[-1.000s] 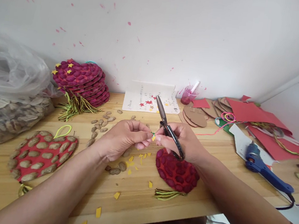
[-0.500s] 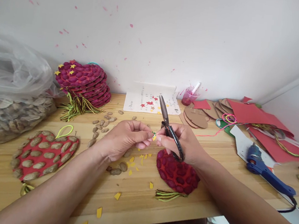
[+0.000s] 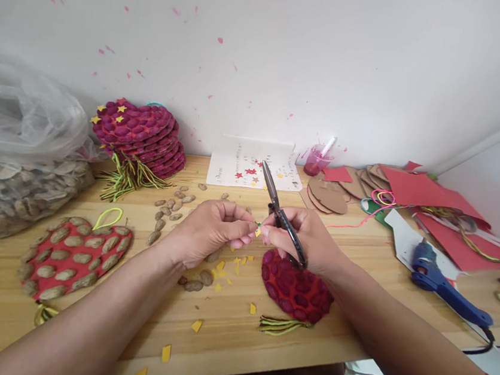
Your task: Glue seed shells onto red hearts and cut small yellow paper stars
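Between the fingertips of both hands is a small yellow and green piece of paper [image 3: 258, 230]. My left hand [image 3: 220, 229] pinches it from the left, and my right hand [image 3: 301, 235] meets it from the right. Black-handled scissors [image 3: 274, 193] hang on my right hand, their blades pointing up and away. Below my right hand lies a magenta peanut-covered shape [image 3: 294, 292] with a yarn tassel [image 3: 283, 327]. Yellow paper scraps [image 3: 221, 273] and a few peanuts [image 3: 196, 285] are scattered under the hands.
A red heart with peanuts [image 3: 74, 261] lies left, before a plastic bag of peanuts [image 3: 19, 185]. Behind stands a stack of magenta hearts [image 3: 147, 137]. A paper sheet with stars [image 3: 234, 165] and a cup [image 3: 316, 161] are at the wall. A blue glue gun [image 3: 449, 297] lies right.
The scissors blades have tilted slightly to the left. Both hands stay in nearly the same place, with the small piece between them.
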A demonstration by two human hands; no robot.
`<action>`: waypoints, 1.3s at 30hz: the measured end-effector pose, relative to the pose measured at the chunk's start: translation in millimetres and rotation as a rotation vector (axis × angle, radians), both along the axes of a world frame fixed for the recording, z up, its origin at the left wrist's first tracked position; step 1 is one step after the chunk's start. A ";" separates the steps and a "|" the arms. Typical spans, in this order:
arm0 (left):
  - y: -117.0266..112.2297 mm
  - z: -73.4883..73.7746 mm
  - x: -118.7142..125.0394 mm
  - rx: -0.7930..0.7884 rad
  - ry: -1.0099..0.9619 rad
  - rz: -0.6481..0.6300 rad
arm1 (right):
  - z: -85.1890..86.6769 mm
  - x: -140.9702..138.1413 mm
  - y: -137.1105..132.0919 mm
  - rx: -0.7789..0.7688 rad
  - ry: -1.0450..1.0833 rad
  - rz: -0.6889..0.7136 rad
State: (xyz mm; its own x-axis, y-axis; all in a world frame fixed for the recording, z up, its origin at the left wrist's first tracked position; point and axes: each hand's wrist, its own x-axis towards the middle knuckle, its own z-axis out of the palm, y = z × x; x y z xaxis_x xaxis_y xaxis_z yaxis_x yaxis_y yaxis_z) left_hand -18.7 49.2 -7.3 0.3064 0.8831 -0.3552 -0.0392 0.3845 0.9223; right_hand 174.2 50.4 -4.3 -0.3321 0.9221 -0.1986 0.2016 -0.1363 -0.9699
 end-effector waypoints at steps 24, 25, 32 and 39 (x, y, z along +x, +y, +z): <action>8.9 7.2 -22.7 -0.067 -0.102 -0.014 | 31.3 57.0 -3.0 -0.083 -0.389 0.473; 8.3 7.5 -21.7 -0.068 -0.103 -0.025 | 33.1 58.5 -4.9 -0.078 -0.419 0.488; 6.0 6.4 -17.8 -0.083 -0.130 -0.128 | 41.0 62.9 -7.5 -0.067 -0.563 0.504; 4.7 6.3 -17.2 -0.074 -0.126 -0.128 | 54.7 54.9 -5.4 -0.050 -0.622 0.549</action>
State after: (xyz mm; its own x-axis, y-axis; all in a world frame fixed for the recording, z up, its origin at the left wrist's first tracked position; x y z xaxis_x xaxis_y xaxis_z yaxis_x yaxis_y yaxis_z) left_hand -36.0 53.8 -0.9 0.4610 0.8068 -0.3696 -0.0992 0.4607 0.8820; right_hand 229.0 44.9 50.5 -0.5487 0.6457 -0.5310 0.7492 0.0979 -0.6551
